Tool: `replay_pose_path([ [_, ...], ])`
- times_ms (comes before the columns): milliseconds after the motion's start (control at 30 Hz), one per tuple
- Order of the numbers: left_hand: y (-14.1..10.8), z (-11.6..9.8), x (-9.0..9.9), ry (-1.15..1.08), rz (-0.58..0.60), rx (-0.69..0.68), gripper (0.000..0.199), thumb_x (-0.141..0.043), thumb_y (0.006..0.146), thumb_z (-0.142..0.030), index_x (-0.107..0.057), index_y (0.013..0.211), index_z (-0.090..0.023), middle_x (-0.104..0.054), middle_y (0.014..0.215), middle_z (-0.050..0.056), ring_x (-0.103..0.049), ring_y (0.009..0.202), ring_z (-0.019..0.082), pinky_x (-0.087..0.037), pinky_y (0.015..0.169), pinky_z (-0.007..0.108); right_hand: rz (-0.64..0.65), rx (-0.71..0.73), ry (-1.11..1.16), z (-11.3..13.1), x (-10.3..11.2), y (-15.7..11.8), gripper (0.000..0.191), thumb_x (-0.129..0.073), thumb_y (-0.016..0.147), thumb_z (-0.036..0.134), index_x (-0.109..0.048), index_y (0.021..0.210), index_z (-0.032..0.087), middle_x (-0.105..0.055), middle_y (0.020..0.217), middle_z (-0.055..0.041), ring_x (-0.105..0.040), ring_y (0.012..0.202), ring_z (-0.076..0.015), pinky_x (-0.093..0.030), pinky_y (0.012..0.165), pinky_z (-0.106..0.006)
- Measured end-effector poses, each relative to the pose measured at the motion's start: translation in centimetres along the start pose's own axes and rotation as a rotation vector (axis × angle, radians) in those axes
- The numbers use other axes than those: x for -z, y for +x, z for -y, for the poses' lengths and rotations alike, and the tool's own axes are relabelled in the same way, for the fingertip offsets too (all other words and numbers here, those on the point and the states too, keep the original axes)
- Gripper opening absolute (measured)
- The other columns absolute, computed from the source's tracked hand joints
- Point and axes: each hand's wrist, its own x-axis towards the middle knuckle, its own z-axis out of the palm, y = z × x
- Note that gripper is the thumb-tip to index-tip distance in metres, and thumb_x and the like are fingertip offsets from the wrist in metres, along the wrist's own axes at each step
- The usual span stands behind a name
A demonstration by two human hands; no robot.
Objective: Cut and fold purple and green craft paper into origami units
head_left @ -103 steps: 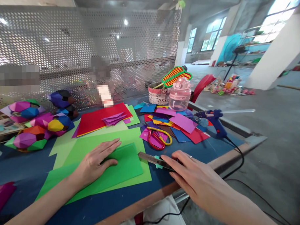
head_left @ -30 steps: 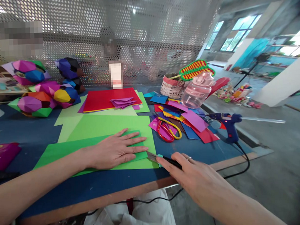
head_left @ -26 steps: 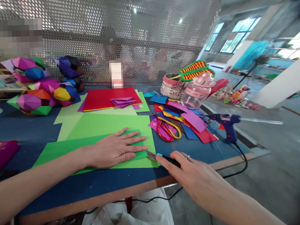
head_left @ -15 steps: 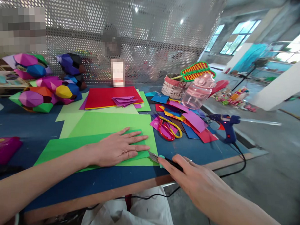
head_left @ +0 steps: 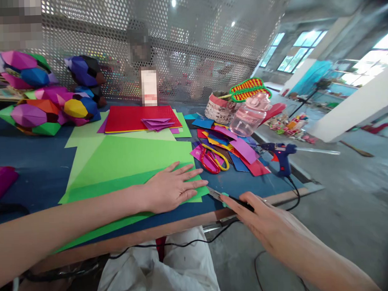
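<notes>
My left hand [head_left: 171, 188] lies flat with its fingers spread, pressing on a folded darker green paper sheet [head_left: 112, 185]. That sheet rests on larger light green paper [head_left: 140, 153], and its lower edge slants toward the table's front edge. In my right hand [head_left: 263, 215] is a black utility knife [head_left: 239, 201] with a teal part near the front. Its blade points left and meets, or lies just beside, the sheet's right end near my left fingertips. My forearm covers part of the green sheet.
Scissors [head_left: 213, 158] lie on coloured paper pieces [head_left: 245, 150] at the right. Beyond are a glue gun [head_left: 281, 155], a clear bottle [head_left: 247, 118] and a pot [head_left: 220, 108]. Red sheets [head_left: 132, 118] lie at the back, paper polyhedra [head_left: 30, 115] at the left. Perforated metal [head_left: 184, 48] stands behind.
My left hand and the darker green sheet have shifted right, and the sheet has turned so its lower edge slants toward me. The right hand with the utility knife has moved right too. The view has shifted slightly.
</notes>
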Motion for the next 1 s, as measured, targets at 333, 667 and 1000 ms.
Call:
replay_pose_path([
  [333, 0.7, 0.5, 0.2, 0.011, 0.027, -0.03, 0.05, -0.019, 0.107, -0.051, -0.028, 0.155, -0.042, -0.016, 0.167, -0.004, -0.015, 0.153, 0.027, -0.011, 0.121, 0.056, 0.114, 0.003, -0.06, 0.3, 0.0, -0.6, 0.081, -0.033, 0.077, -0.005, -0.033, 0.153, 0.022, -0.057, 0.11, -0.0101, -0.063, 0.067, -0.0147, -0.051, 0.052, -0.026],
  [667, 0.7, 0.6, -0.1, -0.003, 0.007, -0.031, 0.05, -0.019, 0.107, -0.052, -0.03, 0.154, -0.042, -0.017, 0.167, -0.005, -0.015, 0.153, 0.025, -0.009, 0.121, 0.053, 0.19, -0.03, 0.028, 1.2, 0.6, -0.4, 0.079, -0.032, 0.083, -0.002, -0.023, 0.157, 0.024, -0.055, 0.111, -0.0101, -0.062, 0.067, -0.0145, -0.053, 0.056, -0.028],
  [1000, 0.6, 0.7, -0.2, -0.01, -0.015, -0.037, 0.048, -0.02, 0.107, -0.05, -0.031, 0.154, -0.043, -0.018, 0.166, -0.006, -0.016, 0.153, 0.024, -0.009, 0.121, 0.051, 0.209, -0.051, 0.071, 2.7, 1.0, -1.0, 0.088, -0.035, 0.076, -0.004, -0.021, 0.158, 0.024, -0.056, 0.115, -0.0118, -0.066, 0.077, -0.0181, -0.057, 0.063, -0.031],
])
